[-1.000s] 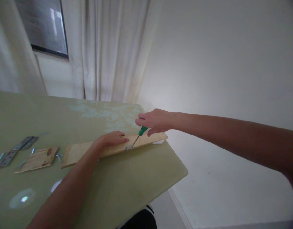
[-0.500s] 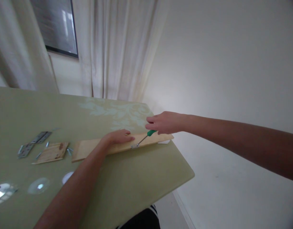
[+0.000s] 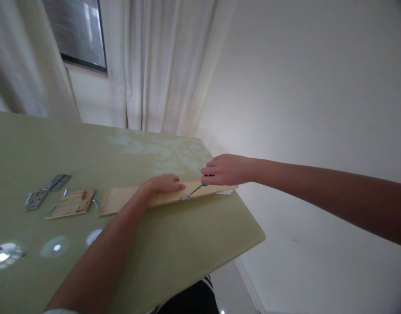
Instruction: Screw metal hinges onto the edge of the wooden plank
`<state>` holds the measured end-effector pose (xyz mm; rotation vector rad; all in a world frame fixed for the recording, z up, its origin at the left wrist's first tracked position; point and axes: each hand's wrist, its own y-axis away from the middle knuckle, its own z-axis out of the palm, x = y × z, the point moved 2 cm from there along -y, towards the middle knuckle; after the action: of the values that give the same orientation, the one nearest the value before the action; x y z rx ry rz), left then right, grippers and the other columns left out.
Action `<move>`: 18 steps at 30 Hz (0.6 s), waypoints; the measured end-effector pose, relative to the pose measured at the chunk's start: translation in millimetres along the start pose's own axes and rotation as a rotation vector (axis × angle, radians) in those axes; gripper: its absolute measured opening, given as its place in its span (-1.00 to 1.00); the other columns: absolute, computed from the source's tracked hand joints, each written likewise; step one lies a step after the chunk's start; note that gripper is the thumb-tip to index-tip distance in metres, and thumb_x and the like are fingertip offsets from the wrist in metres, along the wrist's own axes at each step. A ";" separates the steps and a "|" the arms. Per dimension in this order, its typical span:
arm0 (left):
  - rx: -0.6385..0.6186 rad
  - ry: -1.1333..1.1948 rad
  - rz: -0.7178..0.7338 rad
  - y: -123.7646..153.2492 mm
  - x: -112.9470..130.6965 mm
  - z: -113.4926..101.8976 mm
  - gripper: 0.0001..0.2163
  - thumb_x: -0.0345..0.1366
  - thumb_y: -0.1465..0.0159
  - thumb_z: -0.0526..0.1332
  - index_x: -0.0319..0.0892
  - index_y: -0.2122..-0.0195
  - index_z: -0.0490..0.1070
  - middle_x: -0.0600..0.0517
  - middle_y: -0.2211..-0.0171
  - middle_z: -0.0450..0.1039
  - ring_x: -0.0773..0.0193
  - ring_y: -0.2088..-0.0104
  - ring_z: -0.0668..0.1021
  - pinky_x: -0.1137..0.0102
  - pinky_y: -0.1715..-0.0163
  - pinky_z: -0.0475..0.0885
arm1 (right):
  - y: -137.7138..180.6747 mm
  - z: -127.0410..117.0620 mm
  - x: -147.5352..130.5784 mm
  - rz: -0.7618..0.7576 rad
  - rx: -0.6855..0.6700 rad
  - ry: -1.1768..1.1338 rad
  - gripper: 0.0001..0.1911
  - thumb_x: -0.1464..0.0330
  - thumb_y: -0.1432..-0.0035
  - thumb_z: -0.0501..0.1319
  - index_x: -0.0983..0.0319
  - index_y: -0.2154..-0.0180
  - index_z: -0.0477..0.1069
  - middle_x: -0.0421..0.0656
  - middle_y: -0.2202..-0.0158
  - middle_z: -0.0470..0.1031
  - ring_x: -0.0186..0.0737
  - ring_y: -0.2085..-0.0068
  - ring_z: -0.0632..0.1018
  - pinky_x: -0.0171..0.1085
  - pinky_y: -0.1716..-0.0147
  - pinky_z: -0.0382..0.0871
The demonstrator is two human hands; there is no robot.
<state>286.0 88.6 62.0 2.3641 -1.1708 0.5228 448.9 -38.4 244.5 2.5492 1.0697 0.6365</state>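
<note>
A table (image 3: 194,244) spreads across the foreground, with a curtain (image 3: 158,65) and window (image 3: 83,30) behind it and a wall (image 3: 301,109) to the right. A plank (image 3: 118,199) lies near the table's right end, the left hand (image 3: 163,184) on it. Right of that, the right hand (image 3: 225,169) holds a screwdriver (image 3: 196,189), its tip at a fitting (image 3: 185,198) on the plank's near edge. Leftward from the plank lie screws (image 3: 96,202), a board (image 3: 73,205), then hinges (image 3: 36,200).

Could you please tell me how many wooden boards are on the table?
2: a long board under the left hand, and a small board just off its left end. Another could be hidden from view.
</note>
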 end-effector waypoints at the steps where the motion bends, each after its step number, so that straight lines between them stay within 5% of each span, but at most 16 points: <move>1: 0.001 -0.001 0.000 0.7 0.8 -0.4 -0.34 0.15 -0.31 0.03 -0.23 -0.21 0.51 -0.22 -0.25 0.51 -0.08 -0.18 0.57 0.22 -0.16 0.42 | -1.9 1.5 0.6 0.039 -0.021 -0.051 -0.83 0.38 -0.40 0.19 0.20 0.03 0.50 -0.01 0.04 0.60 -0.14 0.12 0.56 -0.24 0.25 0.24; 6: 0.000 -0.003 0.004 2.9 2.8 -1.6 -0.35 0.14 -0.31 0.03 -0.25 -0.18 0.52 -0.24 -0.25 0.51 -0.09 -0.16 0.58 0.21 -0.13 0.44 | -17.3 9.8 13.8 0.449 -0.167 -0.353 -0.67 0.13 -0.29 0.28 0.26 0.37 0.51 -0.12 0.45 0.62 -0.23 0.43 0.55 -0.28 0.41 0.23; 9: 0.001 0.000 0.007 3.7 3.1 -2.2 -0.35 0.14 -0.31 0.03 -0.25 -0.19 0.52 -0.23 -0.24 0.52 -0.08 -0.16 0.58 0.22 -0.13 0.44 | -18.2 8.7 13.6 0.448 -0.168 -0.322 -0.68 0.13 -0.28 0.26 0.25 0.34 0.53 -0.11 0.39 0.65 -0.21 0.38 0.58 -0.29 0.41 0.22; 14: 0.002 -0.004 -0.005 3.9 4.2 -2.9 -0.38 0.13 -0.32 0.04 -0.22 -0.17 0.53 -0.22 -0.25 0.51 -0.08 -0.18 0.57 0.23 -0.14 0.43 | -7.3 -3.0 -1.5 0.292 -0.074 -0.048 -0.76 0.34 -0.25 0.29 0.19 0.03 0.49 0.01 -0.02 0.59 -0.13 0.20 0.59 -0.27 0.39 0.14; 18: -0.002 -0.001 -0.007 3.0 3.9 -2.1 -0.38 0.12 -0.32 0.04 -0.22 -0.17 0.53 -0.22 -0.24 0.53 -0.06 -0.16 0.59 0.23 -0.14 0.43 | -12.0 -10.2 -5.4 0.219 -0.053 0.005 -0.81 0.27 -0.38 0.22 0.20 0.06 0.52 0.00 0.03 0.61 -0.11 0.18 0.59 -0.24 0.38 0.13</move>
<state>285.5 85.6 66.4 2.3658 -1.1632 0.5173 433.2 -33.2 246.6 2.6405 0.7701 0.7164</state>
